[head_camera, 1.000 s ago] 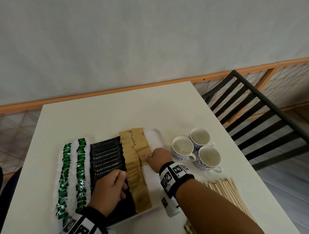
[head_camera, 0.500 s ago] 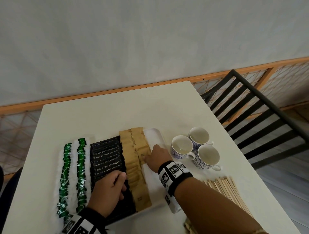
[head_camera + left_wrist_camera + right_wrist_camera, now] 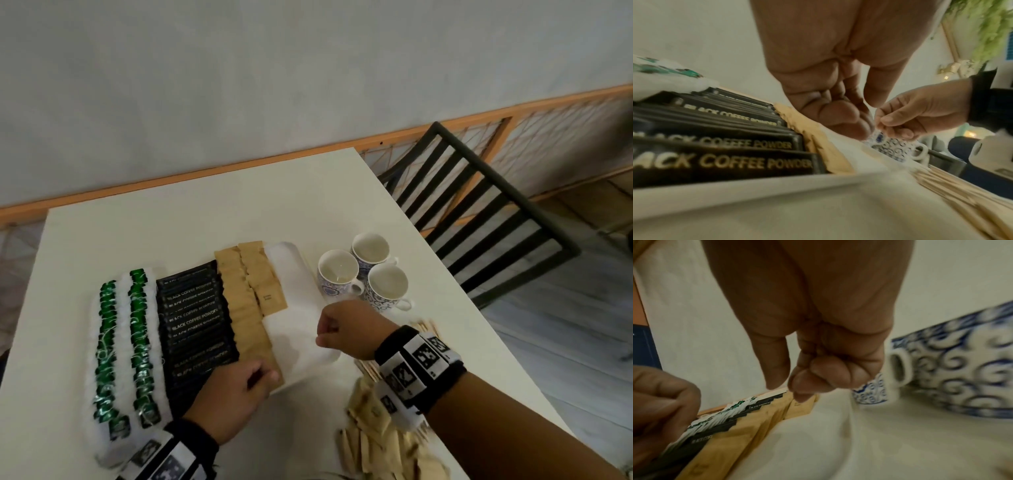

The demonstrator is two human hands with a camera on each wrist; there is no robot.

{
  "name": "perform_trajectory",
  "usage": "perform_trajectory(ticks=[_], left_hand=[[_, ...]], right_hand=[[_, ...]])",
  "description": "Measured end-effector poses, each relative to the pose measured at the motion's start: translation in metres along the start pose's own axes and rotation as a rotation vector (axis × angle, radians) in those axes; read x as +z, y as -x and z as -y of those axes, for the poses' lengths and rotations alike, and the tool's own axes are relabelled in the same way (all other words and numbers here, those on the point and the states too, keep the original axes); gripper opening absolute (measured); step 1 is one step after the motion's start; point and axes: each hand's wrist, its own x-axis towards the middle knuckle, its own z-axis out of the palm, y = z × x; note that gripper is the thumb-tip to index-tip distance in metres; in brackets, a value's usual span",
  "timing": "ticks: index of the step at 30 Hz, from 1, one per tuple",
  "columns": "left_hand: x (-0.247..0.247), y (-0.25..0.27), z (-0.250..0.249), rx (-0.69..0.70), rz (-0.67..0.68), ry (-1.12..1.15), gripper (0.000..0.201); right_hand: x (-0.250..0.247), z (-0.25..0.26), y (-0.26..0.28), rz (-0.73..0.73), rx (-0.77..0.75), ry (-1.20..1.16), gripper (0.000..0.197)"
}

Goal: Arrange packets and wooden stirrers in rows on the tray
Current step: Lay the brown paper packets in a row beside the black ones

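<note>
Tray part-filled; second brown row incomplete, loose brown packets nearest the right hand.

On the table (image 3: 171,233), left to right: two rows of green-and-white packets (image 3: 123,346), one row of black coffee packets (image 3: 195,322), one full row of brown packets (image 3: 245,308) and a short second brown row (image 3: 263,281) ending partway down the white tray (image 3: 298,329). The left hand (image 3: 233,394) rests, fingers bent, on the near ends of the black and brown rows; whether its grip pinches a packet cannot be determined. The right hand (image 3: 346,330) hovers over bare tray, fingers curled, grip narrow, apparently holding nothing. The loose brown packets (image 3: 380,435) lie at 5 o'clock from this hand, beside the wooden stirrers (image 3: 368,368), long axes mixed. Row axis runs 11 to 5 o'clock. Three cups (image 3: 363,270) stand at 1 o'clock.
</note>
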Motion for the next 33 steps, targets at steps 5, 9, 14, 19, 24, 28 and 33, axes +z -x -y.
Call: perform_trajectory(ticks=[5, 9, 14, 19, 24, 28, 33], left_hand=[[0.033, 0.002, -0.021, 0.134, 0.23, -0.184, 0.025], [0.064, -0.005, -0.036, 0.151, 0.382, -0.458, 0.047], [0.101, -0.011, -0.048, 0.218, 0.353, -0.734, 0.067], [0.111, -0.012, -0.059, 0.132, 0.271, -0.685, 0.071], [0.112, -0.013, -0.06, 0.123, 0.259, -0.679, 0.062], [0.11, -0.011, -0.063, 0.129, 0.197, -0.706, 0.057], [0.106, -0.01, -0.055, 0.121, 0.171, -0.698, 0.047]], right_hand=[[0.019, -0.033, 0.057, 0.158, -0.076, 0.308, 0.033], [0.036, -0.048, 0.072, 0.174, -0.169, 0.504, 0.055], [0.037, -0.047, 0.07, 0.173, -0.188, 0.599, 0.065], [0.036, -0.038, 0.064, 0.198, -0.122, 0.658, 0.046], [0.037, -0.036, 0.06, 0.215, -0.106, 0.665, 0.046], [0.036, -0.034, 0.056, 0.221, -0.105, 0.685, 0.05], [0.035, -0.034, 0.058, 0.244, -0.117, 0.719, 0.037]])
